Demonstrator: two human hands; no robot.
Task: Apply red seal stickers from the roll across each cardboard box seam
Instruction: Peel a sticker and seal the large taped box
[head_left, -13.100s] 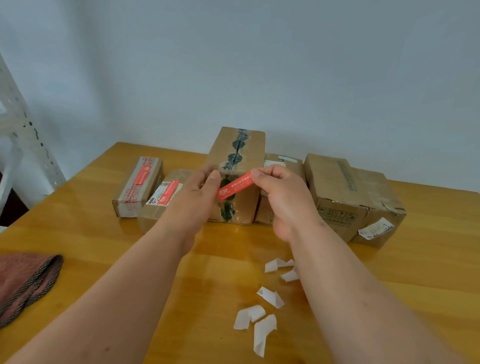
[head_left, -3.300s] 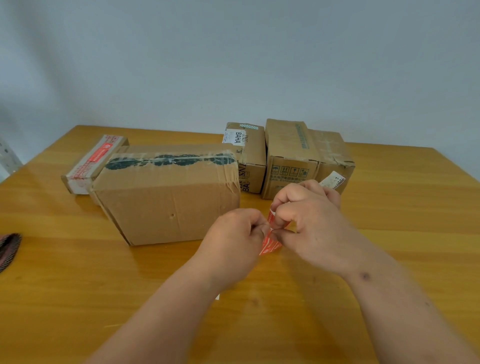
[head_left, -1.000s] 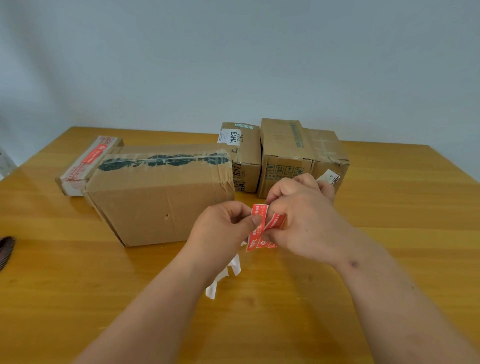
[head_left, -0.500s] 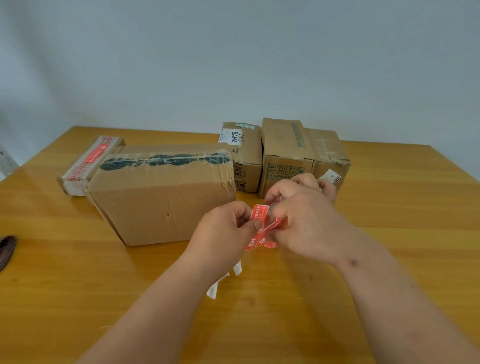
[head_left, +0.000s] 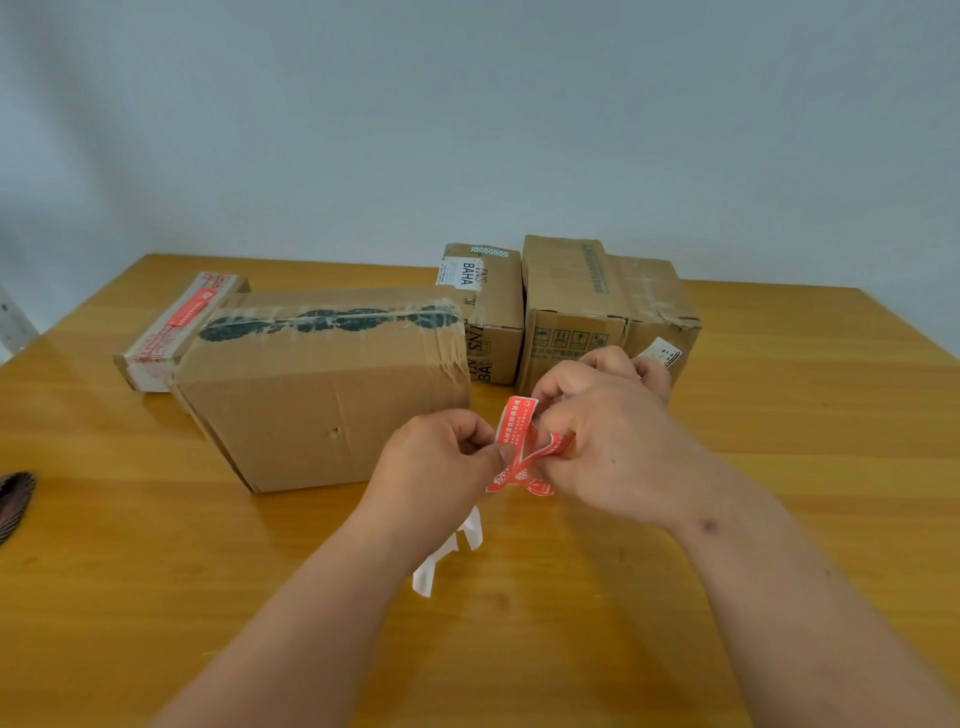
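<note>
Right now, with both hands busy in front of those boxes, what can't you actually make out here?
All in the head view:
- The red sticker strip: its print is too small to read, and the right hand covers one end.
- White backing paper: partly hidden under the left hand.
- The dark object: cut off by the left edge.
- The rightmost box: its label is partly behind the right hand.

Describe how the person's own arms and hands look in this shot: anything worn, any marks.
Both forearms are bare, with no sleeves in view. The left hand and right hand wear no gloves, rings or watch that can be seen. A small dark mark sits near the right wrist.
</note>
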